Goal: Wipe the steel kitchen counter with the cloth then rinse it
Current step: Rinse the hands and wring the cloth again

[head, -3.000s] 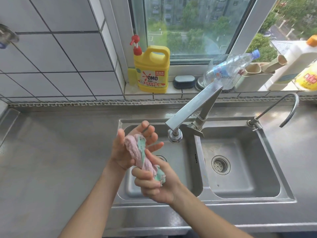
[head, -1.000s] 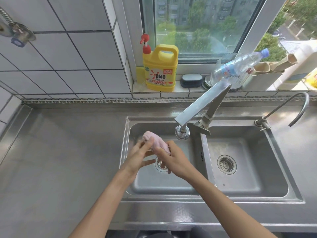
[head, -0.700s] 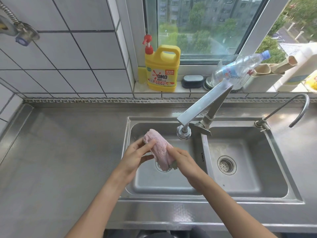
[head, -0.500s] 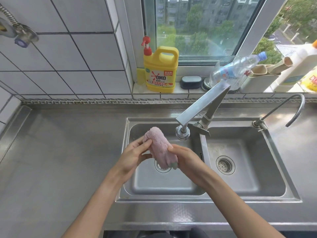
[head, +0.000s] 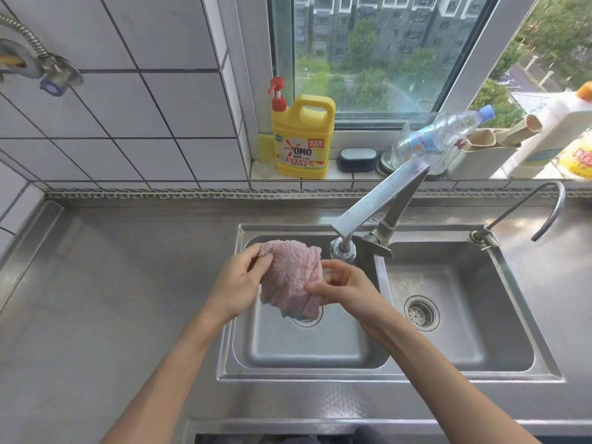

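A pink fluffy cloth [head: 290,277] hangs partly spread above the left basin [head: 304,347] of the steel double sink. My left hand [head: 238,283] pinches its upper left corner. My right hand [head: 344,285] grips its right edge with thumb and curled fingers. The cloth's lower tip, with a green patch, dangles over the drain. The steel counter [head: 121,299] stretches to the left of the sink. The flat steel faucet spout [head: 378,200] ends just right of the cloth; I see no water running.
The right basin [head: 448,315] lies beside the left one, with a thin curved tap [head: 544,209] behind it. On the window sill stand a yellow detergent jug [head: 301,139], a dark soap dish [head: 357,159], a clear plastic bottle [head: 439,139] and more bottles. A valve [head: 48,72] sticks out of the tiled wall.
The cloth was twisted into a roll between both hands. It has since been unrolled and now hangs opened out, with my hands drawn apart to its edges.
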Available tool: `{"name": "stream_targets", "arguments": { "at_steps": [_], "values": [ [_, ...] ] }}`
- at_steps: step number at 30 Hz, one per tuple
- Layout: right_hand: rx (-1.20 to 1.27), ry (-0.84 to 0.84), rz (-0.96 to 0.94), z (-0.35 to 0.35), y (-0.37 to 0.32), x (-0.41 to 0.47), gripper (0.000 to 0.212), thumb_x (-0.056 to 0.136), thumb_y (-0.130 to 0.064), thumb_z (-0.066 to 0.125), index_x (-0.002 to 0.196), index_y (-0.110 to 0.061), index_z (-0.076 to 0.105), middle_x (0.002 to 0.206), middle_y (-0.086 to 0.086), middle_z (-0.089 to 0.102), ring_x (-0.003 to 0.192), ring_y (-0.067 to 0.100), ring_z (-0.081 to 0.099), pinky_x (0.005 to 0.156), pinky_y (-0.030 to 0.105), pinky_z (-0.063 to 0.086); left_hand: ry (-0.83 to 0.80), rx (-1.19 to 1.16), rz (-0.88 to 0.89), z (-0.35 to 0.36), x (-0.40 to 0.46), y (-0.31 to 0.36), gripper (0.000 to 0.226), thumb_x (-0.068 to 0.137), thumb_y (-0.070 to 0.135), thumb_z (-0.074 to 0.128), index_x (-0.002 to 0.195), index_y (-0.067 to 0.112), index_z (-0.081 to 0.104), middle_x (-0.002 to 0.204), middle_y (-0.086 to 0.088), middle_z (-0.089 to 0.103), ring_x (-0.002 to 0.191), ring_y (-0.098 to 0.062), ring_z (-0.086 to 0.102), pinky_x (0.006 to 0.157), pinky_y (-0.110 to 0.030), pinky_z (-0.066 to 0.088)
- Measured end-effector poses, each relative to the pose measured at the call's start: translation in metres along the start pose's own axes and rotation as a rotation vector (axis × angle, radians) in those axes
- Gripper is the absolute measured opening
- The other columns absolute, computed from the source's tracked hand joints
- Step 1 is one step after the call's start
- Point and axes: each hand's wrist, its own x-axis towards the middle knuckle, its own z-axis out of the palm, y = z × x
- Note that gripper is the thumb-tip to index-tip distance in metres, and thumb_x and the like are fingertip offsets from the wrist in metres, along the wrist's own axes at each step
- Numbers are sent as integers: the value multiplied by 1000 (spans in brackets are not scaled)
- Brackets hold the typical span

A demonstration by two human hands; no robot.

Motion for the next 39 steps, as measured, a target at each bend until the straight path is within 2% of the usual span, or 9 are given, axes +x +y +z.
{"name": "stream_targets", "arguments": {
  "at_steps": [6, 10, 14, 17, 20, 25, 29, 36, 39],
  "values": [
    [-81, 53, 25, -2, 1, 3, 34, 82, -15, 85, 103, 5, 68, 89, 13, 70, 82, 19, 68, 81, 39, 58, 6, -42, 19, -7, 1, -2, 21, 105, 16, 59, 103, 0, 72, 82, -2, 67, 75, -8, 58, 72, -26, 48],
    [22, -3, 14, 4, -1, -2, 37, 77, -22, 85, 96, 1, 63, 93, 15, 74, 88, 25, 69, 97, 52, 54, 75, -67, -6, -8, 2, 2, 17, 103, 17, 63, 101, 6, 75, 86, 2, 72, 78, -5, 62, 74, -20, 49],
    [124, -27, 0, 14, -10, -4, 32, 78, -24, 83, 93, -9, 61, 91, 14, 73, 85, 26, 68, 84, 45, 50, 156, 14, -83, -6, 4, -1, 16, 98, 14, 70, 114, 11, 69, 103, 1, 72, 91, -16, 65, 85, -29, 52],
    [100, 9, 2, 23, -16, -2, 27, 87, -22, 81, 96, -9, 60, 90, 9, 70, 85, 23, 64, 80, 36, 49, 169, 110, -83, 2, -4, -4, 41, 92, 18, 77, 129, 13, 62, 123, 3, 65, 109, -15, 66, 85, -14, 50],
    [111, 24, -24, 28, -20, -1, 21, 93, -22, 74, 98, -7, 60, 88, 6, 71, 83, 19, 66, 73, 28, 53, 153, 100, -17, 9, -12, -6, 26, 90, 27, 80, 112, 18, 68, 111, 9, 72, 102, -3, 68, 77, -5, 46],
    [117, -23, -28, 34, -21, -3, 20, 93, -21, 74, 97, -5, 63, 86, 9, 72, 82, 21, 69, 75, 31, 59, 11, 82, 14, 23, -26, -12, 26, 82, 43, 84, 100, 31, 70, 101, 17, 77, 100, 2, 71, 75, -12, 53],
    [90, -13, -16, 35, -19, -7, 21, 90, -13, 77, 100, -4, 62, 97, 17, 71, 92, 28, 68, 92, 50, 55, 1, 0, 13, 20, -26, -17, 32, 81, 56, 76, 103, 34, 80, 99, 14, 80, 99, -5, 75, 78, -25, 60],
    [74, 38, 46, 34, -19, -8, 23, 91, 4, 63, 113, 9, 59, 93, 13, 69, 88, 23, 67, 79, 34, 56, -98, -221, -62, -2, -25, -17, 14, 83, 26, 80, 96, 25, 86, 98, -4, 83, 91, -8, 76, 81, -17, 56],
    [4, 67, 60, 32, -25, -14, 25, 82, -13, 60, 101, 1, 67, 86, 4, 66, 81, 17, 60, 73, 31, 47, -82, -252, -71, -16, -24, -7, 4, 87, 16, 80, 86, 17, 84, 86, -1, 80, 78, -4, 70, 72, -12, 52]
  ]
}}
